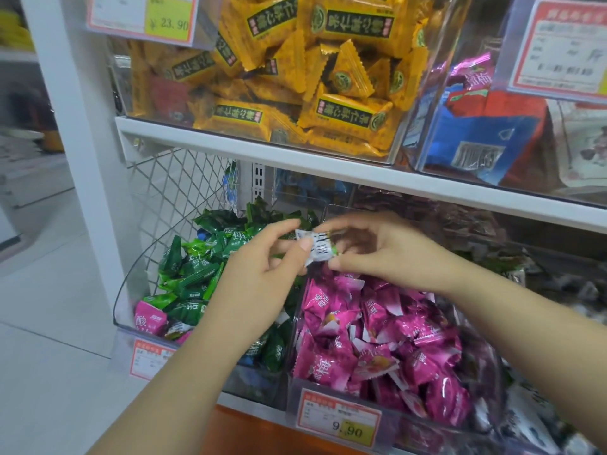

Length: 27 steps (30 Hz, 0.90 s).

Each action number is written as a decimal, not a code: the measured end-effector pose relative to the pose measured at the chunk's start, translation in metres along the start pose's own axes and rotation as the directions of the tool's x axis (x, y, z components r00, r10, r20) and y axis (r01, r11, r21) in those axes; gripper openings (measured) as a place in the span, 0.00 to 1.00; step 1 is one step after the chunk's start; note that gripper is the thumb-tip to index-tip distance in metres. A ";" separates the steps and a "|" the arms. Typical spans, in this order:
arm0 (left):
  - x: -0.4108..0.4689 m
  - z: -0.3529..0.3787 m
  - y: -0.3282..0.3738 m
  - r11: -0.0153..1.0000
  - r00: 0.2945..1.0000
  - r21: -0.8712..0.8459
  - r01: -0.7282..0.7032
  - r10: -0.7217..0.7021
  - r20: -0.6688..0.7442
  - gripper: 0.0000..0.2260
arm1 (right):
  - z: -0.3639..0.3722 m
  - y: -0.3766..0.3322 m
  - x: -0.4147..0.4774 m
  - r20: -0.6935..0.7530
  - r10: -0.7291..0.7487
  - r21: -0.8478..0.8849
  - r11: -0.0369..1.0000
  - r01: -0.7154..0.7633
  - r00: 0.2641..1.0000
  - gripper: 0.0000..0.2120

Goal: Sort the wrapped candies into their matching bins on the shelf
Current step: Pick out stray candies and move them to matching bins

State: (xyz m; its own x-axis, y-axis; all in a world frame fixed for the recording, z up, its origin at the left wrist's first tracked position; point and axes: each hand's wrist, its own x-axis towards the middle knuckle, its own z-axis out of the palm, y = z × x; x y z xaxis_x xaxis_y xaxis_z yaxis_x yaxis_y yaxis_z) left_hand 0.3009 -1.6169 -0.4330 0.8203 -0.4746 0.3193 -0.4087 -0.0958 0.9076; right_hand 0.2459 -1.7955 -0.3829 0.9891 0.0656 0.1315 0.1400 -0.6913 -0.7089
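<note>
Between both hands, the left hand and right hand pinch one white-wrapped candy, probably to read it, above the pink candies' bin.

Open-topped lower bins — shelf board low overhead

A white upright post stands at the left. Just right of it hangs a wire mesh panel. Right of the post's top is a yellow price label reading 23.90. Low and far right of the post sit a label reading 9.90 and an orange strip. Left of the post lies pale tiled floor.
</note>
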 end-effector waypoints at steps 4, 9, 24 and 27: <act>0.001 0.001 -0.001 0.996 0.998 -0.086 -0.001 -0.004 -0.058 0.11 | 0.003 0.000 0.008 0.021 -0.026 -0.011 1.000 0.026 0.999 0.21; 0.004 -0.005 -0.007 0.990 0.986 -0.135 0.044 -0.065 -0.155 0.10 | -0.020 0.040 0.032 -0.032 0.121 -0.137 0.983 -0.124 0.992 0.18; 0.009 -0.007 -0.011 0.989 0.976 -0.137 0.048 -0.075 -0.202 0.09 | -0.001 0.093 0.065 0.007 0.111 -0.534 0.841 -0.090 0.994 0.05; 0.009 -0.007 -0.010 0.990 0.978 -0.130 0.047 -0.072 -0.195 0.10 | -0.011 0.088 0.057 -0.082 0.113 -0.434 0.890 -0.138 0.990 0.05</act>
State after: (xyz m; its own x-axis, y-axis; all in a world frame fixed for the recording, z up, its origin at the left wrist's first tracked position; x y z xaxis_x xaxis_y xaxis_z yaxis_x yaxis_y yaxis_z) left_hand 0.3151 -1.6142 -0.4371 0.9100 -0.2865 0.2998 -0.3139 -0.0037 0.9494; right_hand 0.3140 -1.8600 -0.4303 0.9917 -0.0721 0.1067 -0.0307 -0.9369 -0.3481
